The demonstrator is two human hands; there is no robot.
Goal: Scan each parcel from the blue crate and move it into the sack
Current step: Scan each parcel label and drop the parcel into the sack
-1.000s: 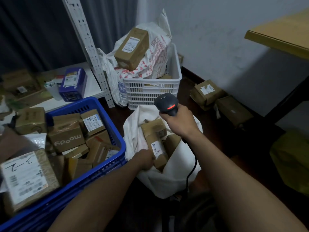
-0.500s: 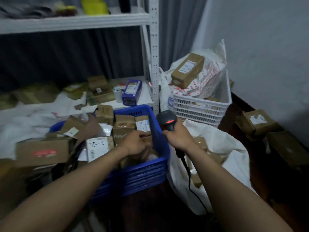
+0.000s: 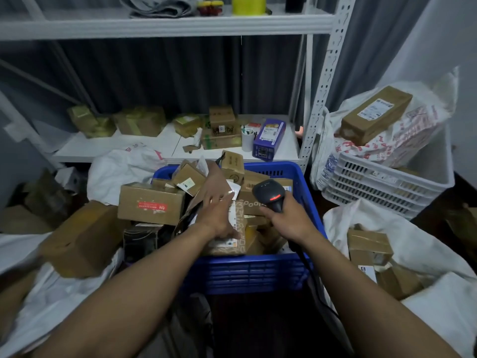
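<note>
reaches into the blue crate (image 3: 247, 273) with the left hand (image 3: 219, 215), fingers straight and apart, thumb laid on a labelled parcel (image 3: 232, 246) near the front wall; had them curled among the boxes half a second ago. grips the scanner (image 3: 269, 196) in the right hand (image 3: 287, 222), fingers wrapped round the handle, now above the crate's parcels rather than at its right rim. leaves the sack (image 3: 418, 244) open on the right, parcels inside.
</note>
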